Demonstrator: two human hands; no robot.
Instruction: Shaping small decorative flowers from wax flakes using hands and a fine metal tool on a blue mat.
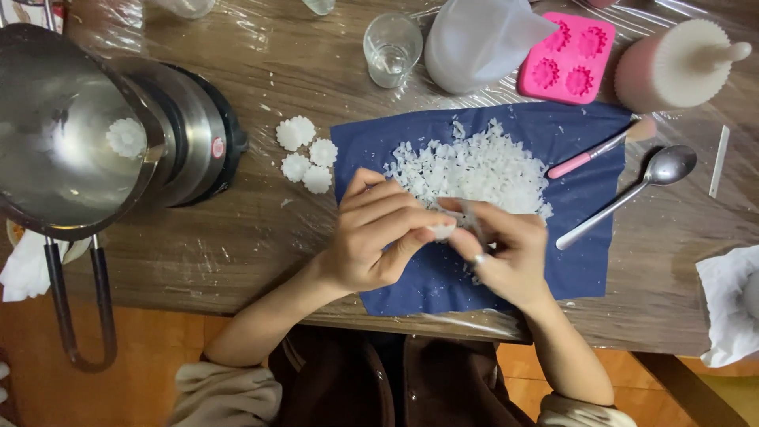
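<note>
My left hand [371, 237] pinches a small white wax piece [441, 232] between thumb and fingers over a dark blue cloth [585, 198]. My right hand [506, 253] meets it from the right and grips a thin metal blade [468, 215] against that piece. Just beyond the hands, a heap of white wax shavings [474, 168] lies on the cloth. Several flower-shaped white wax pieces [307, 154] sit on the table to the left of the cloth.
A steel melting pot [71, 134] with one flower piece inside stands at left. A glass [391, 47], white jug [474, 39], pink flower mould [569, 59] and pink cylinder [672, 67] line the back. A pink brush [601, 149] and spoon [632, 194] lie right.
</note>
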